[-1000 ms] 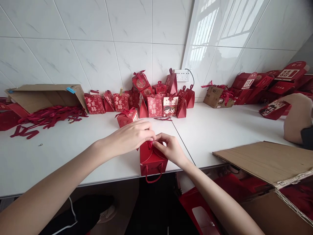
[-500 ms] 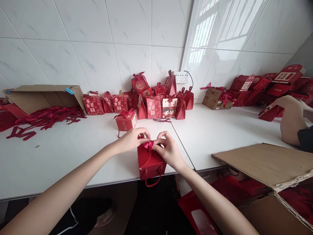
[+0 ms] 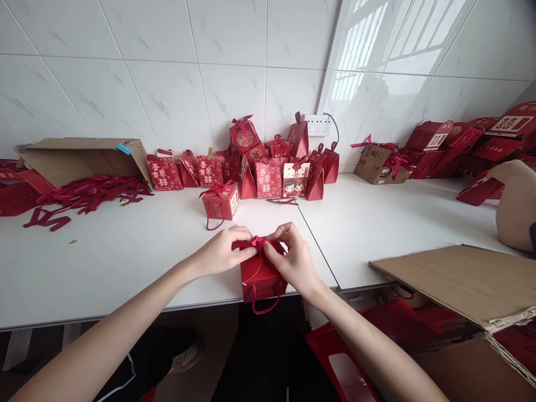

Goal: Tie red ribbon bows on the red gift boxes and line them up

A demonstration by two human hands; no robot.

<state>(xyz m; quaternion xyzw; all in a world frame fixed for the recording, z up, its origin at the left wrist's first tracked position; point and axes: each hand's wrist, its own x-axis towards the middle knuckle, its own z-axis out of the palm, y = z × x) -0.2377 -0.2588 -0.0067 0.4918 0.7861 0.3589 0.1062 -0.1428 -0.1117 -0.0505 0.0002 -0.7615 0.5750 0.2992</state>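
A red gift box with a rope handle stands at the table's front edge. On its top is a bow of red ribbon. My left hand pinches the bow's left side between thumb and fingers. From the right, my right hand pinches the other side, its thumb close to the knot. Both hands partly hide the box top. Just behind them stands a smaller red box with a ribbon bow and a rope handle.
Several red boxes line the tiled wall. Red ribbons spill from a cardboard box at left. A ribbon-filled carton and another person's arm are at right. An open cardboard flap juts over the front right edge.
My hands have drawn the ribbon outward, and the bow now looks spread across the box top. The view has shifted slightly.
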